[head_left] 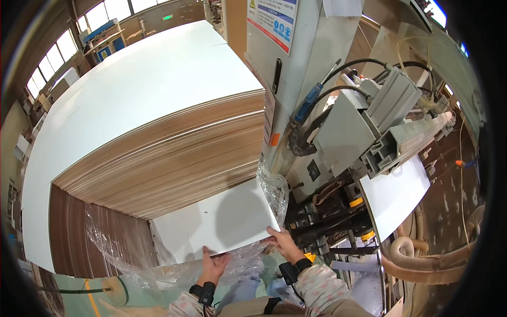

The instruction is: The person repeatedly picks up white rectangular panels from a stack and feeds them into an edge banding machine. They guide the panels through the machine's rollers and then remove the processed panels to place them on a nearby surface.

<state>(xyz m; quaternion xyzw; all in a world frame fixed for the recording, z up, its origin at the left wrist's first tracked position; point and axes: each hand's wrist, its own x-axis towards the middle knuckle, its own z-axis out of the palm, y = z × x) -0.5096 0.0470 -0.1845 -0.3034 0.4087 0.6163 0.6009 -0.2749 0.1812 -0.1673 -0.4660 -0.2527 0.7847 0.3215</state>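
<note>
A white board (227, 219) lies on a low level in front of the tall stack of panels (174, 148). At its near right corner my right hand (284, 244) is closed, with the thumb on top and the fingers mostly hidden below. My left hand (214, 265) is at the near edge, palm turned up. Its thumb touches the board's edge, while its other fingers stretch out to the right, just outside that edge. Crumpled clear plastic wrap (185, 274) hangs along the near side of the board, around my hands.
Close on the right stands a grey machine (338, 137) with cables, a blue-handled tool (309, 103) and a metal profile. A white panel (396, 195) sits on its lower part. Ribbed hoses (422, 264) curl at the lower right. A big white sheet (153, 74) tops the stack.
</note>
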